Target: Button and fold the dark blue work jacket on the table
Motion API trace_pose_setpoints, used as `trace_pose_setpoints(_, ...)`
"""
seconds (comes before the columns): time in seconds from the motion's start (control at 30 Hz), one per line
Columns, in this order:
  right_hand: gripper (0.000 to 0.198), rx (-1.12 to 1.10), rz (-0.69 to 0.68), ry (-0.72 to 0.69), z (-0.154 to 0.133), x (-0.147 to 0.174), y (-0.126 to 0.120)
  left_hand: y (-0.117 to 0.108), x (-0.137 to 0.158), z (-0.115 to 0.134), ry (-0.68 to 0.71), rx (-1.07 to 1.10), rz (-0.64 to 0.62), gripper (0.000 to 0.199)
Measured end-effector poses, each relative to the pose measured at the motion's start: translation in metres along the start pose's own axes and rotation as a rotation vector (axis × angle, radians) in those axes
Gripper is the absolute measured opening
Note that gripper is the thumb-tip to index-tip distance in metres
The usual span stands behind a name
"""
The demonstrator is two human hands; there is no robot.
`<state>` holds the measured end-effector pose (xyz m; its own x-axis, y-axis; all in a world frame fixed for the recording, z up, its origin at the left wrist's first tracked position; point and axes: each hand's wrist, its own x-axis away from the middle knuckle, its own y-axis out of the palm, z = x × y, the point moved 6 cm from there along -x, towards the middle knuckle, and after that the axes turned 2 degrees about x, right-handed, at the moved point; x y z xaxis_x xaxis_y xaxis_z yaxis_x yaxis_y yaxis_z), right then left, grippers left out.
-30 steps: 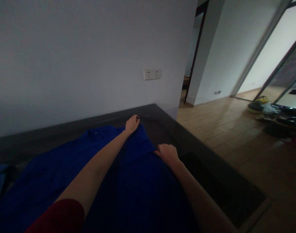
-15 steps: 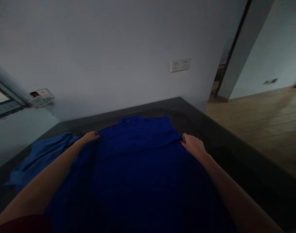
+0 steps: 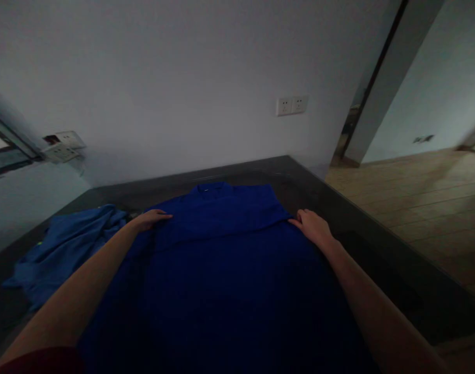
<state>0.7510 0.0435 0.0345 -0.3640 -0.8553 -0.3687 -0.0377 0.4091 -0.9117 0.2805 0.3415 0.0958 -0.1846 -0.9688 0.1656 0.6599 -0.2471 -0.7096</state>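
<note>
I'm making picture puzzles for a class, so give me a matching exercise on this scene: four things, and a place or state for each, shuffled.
1. Left hand
2. Right hand
3. Lighter blue cloth
4. Collar

A. Rumpled on the dark table, at the picture's left
B. Beyond both hands, toward the wall
C. At the right edge of the dark blue garment
D. On the dark blue garment's left side, fingers stretched out

Pairs: 1-D, 2-C, 3-A, 4-B

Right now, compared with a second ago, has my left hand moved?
Yes. Against the double wall socket ahead, your left hand has moved left, farther from it, across the dark blue shirt.
</note>
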Motion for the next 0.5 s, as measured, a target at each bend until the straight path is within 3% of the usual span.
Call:
trace_pose_setpoints(0.13, 0.033, -0.21, -0.026, -0.059, 0.013, -0.002, -0.007, 0.002, 0.006, -0.015, -0.042, 0.263, -0.025, 0.048)
trace_pose_setpoints(0.3, 0.03, -0.195, -0.048, -0.046, 0.011, -0.002, -0.002, 0.015, 0.021, -0.032, -0.108, 0.327, -0.111, 0.043)
trace_pose_setpoints(0.4, 0.022, -0.117, -0.082, 0.004, 0.005, -0.001, 0.003, 0.013, 0.024, -0.035, -0.103, 0.233, 0.014, 0.035)
trace_pose_setpoints(0.5, 0.014, -0.075, -0.016, 0.007, -0.005, 0.001, -0.005, 0.006, 0.024, -0.027, -0.058, 0.126, 0.165, 0.027)
